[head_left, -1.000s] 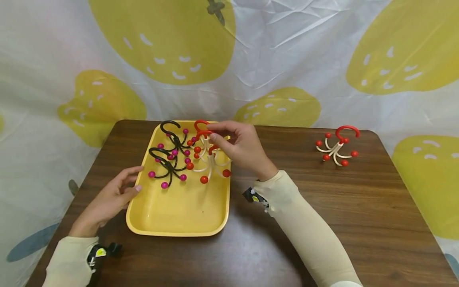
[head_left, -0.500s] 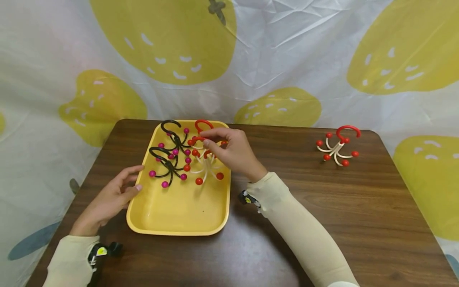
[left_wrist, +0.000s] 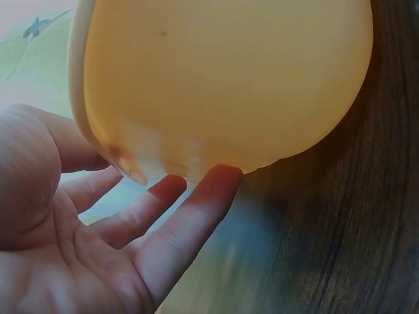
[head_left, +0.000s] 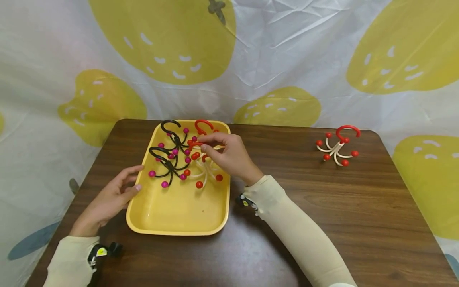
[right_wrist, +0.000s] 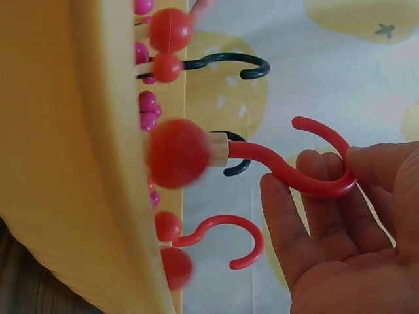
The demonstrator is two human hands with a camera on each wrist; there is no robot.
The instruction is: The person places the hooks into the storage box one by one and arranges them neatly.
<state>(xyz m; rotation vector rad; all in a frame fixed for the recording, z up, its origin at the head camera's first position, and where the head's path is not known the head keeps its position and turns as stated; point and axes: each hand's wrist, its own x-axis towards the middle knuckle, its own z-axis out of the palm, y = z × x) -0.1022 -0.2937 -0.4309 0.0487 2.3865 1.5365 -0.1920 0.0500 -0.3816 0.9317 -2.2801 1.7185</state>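
In the head view my right hand [head_left: 229, 154] pinches the red hook of a white hook hanger [right_wrist: 324, 186] with red ball tips, thumb and fingers at the curve. Its white arms sit low inside the yellow tray [head_left: 179, 232], at the right side. Behind it stands another red-hooked hanger [head_left: 204, 125], partly covered by the hand. Two black hook hangers with magenta balls, a rear one [head_left: 176, 139] and a front one [head_left: 168, 164], fill the tray's left half. My left hand [head_left: 111, 199] touches the tray's left wall with extended fingers [left_wrist: 190, 226].
A further red-and-white hanger [head_left: 336, 148] stands on the brown wooden table [head_left: 322, 199], well right of the tray. A white curtain with yellow fruit prints [head_left: 279, 105] hangs behind the table's back edge.
My right hand has moved left and slightly down, lowering the held hanger among the others in the tray. My left hand has stayed at the tray's side.
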